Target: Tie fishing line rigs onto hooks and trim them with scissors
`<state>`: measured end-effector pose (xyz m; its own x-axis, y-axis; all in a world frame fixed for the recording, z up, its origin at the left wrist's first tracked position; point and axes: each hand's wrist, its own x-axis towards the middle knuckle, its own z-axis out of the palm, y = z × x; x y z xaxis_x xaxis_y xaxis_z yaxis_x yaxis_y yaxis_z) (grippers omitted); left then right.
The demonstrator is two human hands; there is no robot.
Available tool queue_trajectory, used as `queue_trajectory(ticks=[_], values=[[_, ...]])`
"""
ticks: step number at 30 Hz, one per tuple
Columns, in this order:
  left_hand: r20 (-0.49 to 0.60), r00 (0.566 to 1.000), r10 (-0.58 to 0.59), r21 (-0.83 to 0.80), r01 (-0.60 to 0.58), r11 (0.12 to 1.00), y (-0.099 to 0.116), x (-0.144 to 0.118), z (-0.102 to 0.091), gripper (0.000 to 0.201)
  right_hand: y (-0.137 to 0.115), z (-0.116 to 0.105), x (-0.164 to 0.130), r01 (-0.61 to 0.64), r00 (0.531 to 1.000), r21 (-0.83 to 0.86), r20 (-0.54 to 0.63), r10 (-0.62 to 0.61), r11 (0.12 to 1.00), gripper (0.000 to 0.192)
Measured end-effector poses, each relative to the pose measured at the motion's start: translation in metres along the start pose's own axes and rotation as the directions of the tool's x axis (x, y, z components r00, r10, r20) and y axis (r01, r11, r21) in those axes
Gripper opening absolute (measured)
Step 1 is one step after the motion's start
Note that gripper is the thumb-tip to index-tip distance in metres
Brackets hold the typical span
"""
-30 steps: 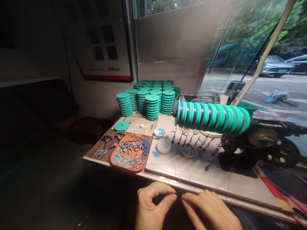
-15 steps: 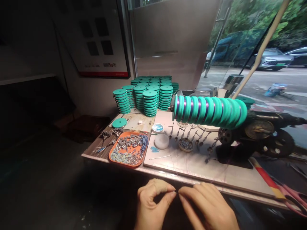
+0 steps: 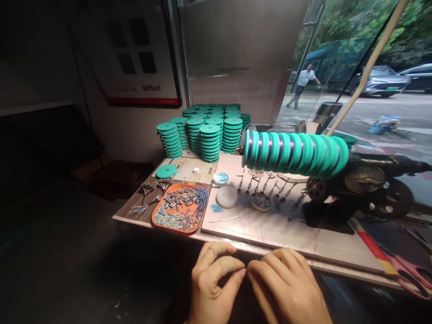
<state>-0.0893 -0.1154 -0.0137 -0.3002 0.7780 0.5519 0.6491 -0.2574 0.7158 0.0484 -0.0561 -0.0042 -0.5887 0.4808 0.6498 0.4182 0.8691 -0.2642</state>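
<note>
The left hand and the right hand meet fingertip to fingertip just below the near edge of the table. Each grip is pinched tight, thumb against forefinger, on what looks like a fine purple line; whether some small piece also sits between the tips cannot be told.

To do this pinch work well, it seems best to keep both wrists low and close, hold light tension on the line, and let only the fingertips roll.

The line runs from the pinch up and away across the pale board toward the row of teal spools on the winder, so its long axis points away from the person and slightly right. The orange tray of small parts lies well left of it.
</note>
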Motion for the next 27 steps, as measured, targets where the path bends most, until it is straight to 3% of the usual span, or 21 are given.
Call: queue_trajectory(ticks=[14,19,22,27], values=[[0.000,0.998,0.065,0.029,-0.065,0.997,-0.0003,0.0010,-0.0019,0.014,-0.0041,0.0062,-0.0012,-0.025,1.000,0.056,-0.012,0.026,0.998,0.019],[0.023,0.996,0.081,0.061,-0.082,0.995,-0.0006,0.0013,-0.0020,0.014,-0.0038,0.0094,-0.0010,-0.052,0.995,0.067,-0.080,0.057,0.996,0.024],[0.008,0.992,0.127,0.096,-0.127,0.987,0.0002,0.0022,-0.0028,0.014,-0.0035,0.0066,0.0017,0.001,1.000,0.028,-0.022,0.000,1.000,0.022],[0.034,0.966,0.257,0.244,-0.258,0.935,-0.0006,0.0008,-0.0084,0.015,-0.0040,0.0042,0.0068,0.017,0.997,-0.010,-0.077,-0.018,1.000,0.027]])
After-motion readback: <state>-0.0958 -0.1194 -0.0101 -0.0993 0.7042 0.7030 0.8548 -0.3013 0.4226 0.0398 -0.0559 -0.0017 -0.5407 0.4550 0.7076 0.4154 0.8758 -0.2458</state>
